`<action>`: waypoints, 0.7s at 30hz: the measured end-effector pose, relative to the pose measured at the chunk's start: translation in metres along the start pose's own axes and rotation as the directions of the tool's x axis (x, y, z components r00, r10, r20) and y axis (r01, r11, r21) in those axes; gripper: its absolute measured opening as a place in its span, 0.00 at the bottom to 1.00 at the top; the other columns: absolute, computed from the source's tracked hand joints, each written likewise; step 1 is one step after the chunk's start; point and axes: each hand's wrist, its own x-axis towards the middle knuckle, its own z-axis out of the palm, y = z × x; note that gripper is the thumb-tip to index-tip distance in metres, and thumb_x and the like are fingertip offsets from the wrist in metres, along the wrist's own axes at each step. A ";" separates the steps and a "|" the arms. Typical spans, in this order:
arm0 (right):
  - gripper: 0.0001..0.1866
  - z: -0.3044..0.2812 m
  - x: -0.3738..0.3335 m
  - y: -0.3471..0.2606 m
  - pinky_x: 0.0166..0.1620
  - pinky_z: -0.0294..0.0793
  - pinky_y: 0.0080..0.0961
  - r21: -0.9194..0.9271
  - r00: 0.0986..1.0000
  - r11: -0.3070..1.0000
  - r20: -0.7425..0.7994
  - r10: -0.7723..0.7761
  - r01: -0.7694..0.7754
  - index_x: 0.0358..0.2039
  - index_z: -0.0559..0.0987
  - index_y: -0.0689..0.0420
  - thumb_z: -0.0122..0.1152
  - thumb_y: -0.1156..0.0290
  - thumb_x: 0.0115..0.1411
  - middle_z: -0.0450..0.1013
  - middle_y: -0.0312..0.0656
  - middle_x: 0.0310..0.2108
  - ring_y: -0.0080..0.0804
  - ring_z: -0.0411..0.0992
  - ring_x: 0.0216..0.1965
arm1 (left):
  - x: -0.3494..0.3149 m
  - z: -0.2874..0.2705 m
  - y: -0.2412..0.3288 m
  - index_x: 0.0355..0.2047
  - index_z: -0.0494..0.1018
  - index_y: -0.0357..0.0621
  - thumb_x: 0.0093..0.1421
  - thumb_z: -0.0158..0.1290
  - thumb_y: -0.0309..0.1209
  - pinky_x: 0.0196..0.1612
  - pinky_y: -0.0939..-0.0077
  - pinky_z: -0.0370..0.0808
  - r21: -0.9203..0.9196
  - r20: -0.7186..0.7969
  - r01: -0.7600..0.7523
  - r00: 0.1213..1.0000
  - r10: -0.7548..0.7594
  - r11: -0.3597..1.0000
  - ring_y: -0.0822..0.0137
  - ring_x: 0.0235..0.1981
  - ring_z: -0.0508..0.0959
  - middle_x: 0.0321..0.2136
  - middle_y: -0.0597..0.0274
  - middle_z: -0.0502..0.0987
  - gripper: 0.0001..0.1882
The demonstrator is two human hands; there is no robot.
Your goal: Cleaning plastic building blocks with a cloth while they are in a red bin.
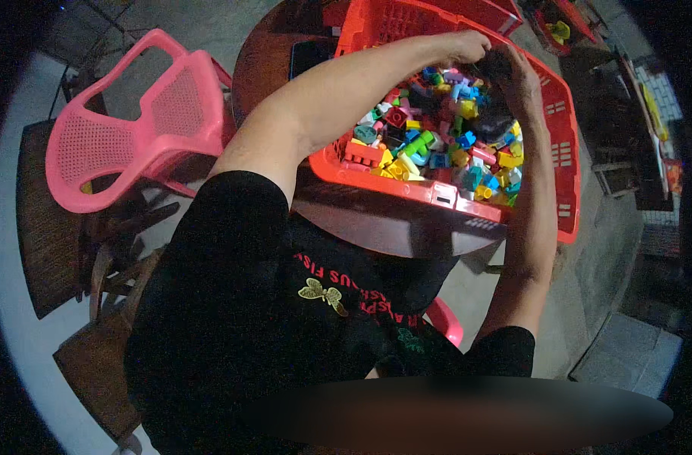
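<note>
My left hand (466,48) is over the far side of a red plastic crate (384,184), its fingers curled together. Close by on the right, my right hand (522,82) bends inward with its fingers drawn in, and a dark patch lies between the two hands. What either hand holds is too small and dark to make out. Loose toy building bricks (422,142) in many colours fill the crate below my hands. Among them is a red brick (363,154) near the front left corner. A dark, rounded shape (494,127) lies on the bricks beside my right forearm.
The crate stands on a round brown table (261,57), with a flat black object (309,58) left of it. A pink plastic chair (183,95) stands to the left, near dark wooden furniture (46,220). Another red container (569,30) is at the far right.
</note>
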 end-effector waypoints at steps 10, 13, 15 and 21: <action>0.17 -0.006 0.003 0.007 0.35 0.73 0.24 0.934 0.775 0.113 0.211 0.595 -0.340 0.42 0.68 0.62 0.56 0.73 0.52 0.70 0.41 0.33 0.28 0.71 0.31 | -0.018 0.009 0.044 0.31 0.69 0.43 0.57 0.49 0.37 0.24 0.75 0.70 -0.837 -0.035 0.070 0.983 -0.181 0.543 0.68 0.27 0.71 0.25 0.60 0.71 0.10; 0.20 -0.004 0.004 -0.001 0.37 0.70 0.22 0.576 0.904 0.767 -0.108 0.414 -0.282 0.43 0.67 0.61 0.59 0.75 0.47 0.70 0.42 0.33 0.27 0.69 0.33 | -0.012 0.005 0.033 0.32 0.69 0.41 0.53 0.48 0.21 0.25 0.79 0.72 -0.694 -0.110 0.001 0.988 -0.107 0.720 0.67 0.25 0.74 0.25 0.61 0.72 0.05; 0.19 -0.002 0.004 -0.014 0.39 0.69 0.22 0.354 0.955 0.909 -0.112 0.275 -0.220 0.42 0.67 0.61 0.58 0.75 0.49 0.71 0.41 0.34 0.28 0.69 0.35 | -0.010 0.003 0.025 0.33 0.69 0.41 0.52 0.48 0.21 0.24 0.79 0.72 -0.623 -0.109 -0.035 0.993 -0.042 0.781 0.68 0.24 0.73 0.24 0.61 0.72 0.07; 0.17 -0.008 -0.001 0.013 0.39 0.66 0.22 0.709 0.851 0.572 0.077 0.519 -0.413 0.42 0.68 0.59 0.56 0.68 0.52 0.70 0.39 0.35 0.27 0.68 0.36 | -0.022 0.011 0.035 0.32 0.70 0.46 0.60 0.40 0.48 0.17 0.82 0.67 -0.297 0.050 0.098 0.995 -0.088 0.950 0.77 0.18 0.67 0.21 0.68 0.69 0.19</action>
